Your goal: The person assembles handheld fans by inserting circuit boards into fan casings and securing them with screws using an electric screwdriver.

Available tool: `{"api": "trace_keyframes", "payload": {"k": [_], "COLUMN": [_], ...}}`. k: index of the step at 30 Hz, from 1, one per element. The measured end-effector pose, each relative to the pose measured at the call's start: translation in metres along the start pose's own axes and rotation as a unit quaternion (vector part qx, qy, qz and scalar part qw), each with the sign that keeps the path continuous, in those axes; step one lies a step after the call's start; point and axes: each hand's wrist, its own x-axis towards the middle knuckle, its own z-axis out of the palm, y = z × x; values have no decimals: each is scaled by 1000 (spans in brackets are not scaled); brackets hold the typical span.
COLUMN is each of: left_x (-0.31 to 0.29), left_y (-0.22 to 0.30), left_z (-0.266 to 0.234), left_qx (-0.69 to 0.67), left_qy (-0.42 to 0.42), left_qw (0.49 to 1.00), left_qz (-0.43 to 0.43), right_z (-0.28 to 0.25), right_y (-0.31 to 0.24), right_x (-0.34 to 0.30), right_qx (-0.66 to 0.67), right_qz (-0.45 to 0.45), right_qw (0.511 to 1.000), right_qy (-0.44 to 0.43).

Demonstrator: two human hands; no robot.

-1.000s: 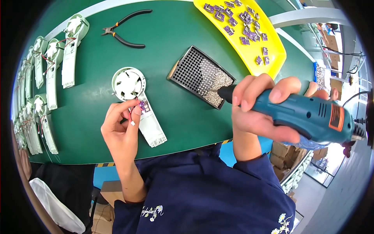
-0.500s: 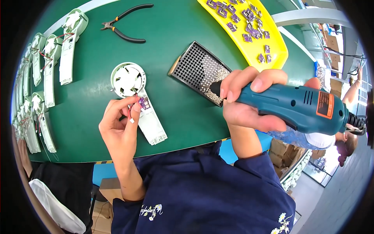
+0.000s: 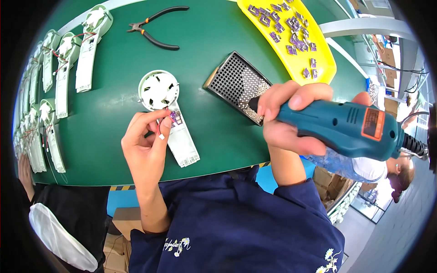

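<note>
My left hand [image 3: 144, 143] is closed in a pinch on thin red and black wires [image 3: 160, 127] that end in a small white plug. Under its fingertips, a purple circuit board [image 3: 175, 117] sits in a pale green fan housing [image 3: 183, 144], whose round end with the fan blades [image 3: 158, 90] points away from me. My right hand [image 3: 293, 116] is wrapped round a teal electric screwdriver [image 3: 343, 125] held almost level. The driver's black nose points at a black perforated screw tray [image 3: 232, 77], over its heap of small silver screws [image 3: 258, 93]; whether the tip touches them is hidden.
Wire cutters [image 3: 157, 28] with black handles lie at the back. A yellow tray [image 3: 325, 63] holds several purple circuit boards at the back right. Several more fan housings [image 3: 86, 63] stand along the left side of the green table [image 3: 109, 136]. Other people are at both sides.
The table and its things have shifted slightly rightward in view, mostly from head motion. Both hands keep their holds, and the screwdriver's rear end sits slightly lower in the picture.
</note>
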Motion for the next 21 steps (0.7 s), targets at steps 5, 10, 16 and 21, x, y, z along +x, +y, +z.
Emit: {"api": "trace_keyframes", "payload": {"k": [5, 10, 16, 21], "left_x": [0, 2, 2, 1], "left_y": [2, 1, -2, -2], "left_z": [-1, -2, 0, -1], "left_qx": [-2, -15, -7, 0], "left_qy": [-2, 1, 12, 24], "left_qw": [1000, 1000, 1000, 1000], "left_qz": [-2, -5, 12, 12], "right_z": [6, 12, 34, 58], "right_y": [-17, -28, -12, -7], "right_x": [7, 7, 7, -1], "right_qx": [72, 117, 150, 165], "right_qz": [-42, -50, -31, -18], "right_qw": [993, 984, 978, 975], "right_qy": [-82, -122, -140, -150]}}
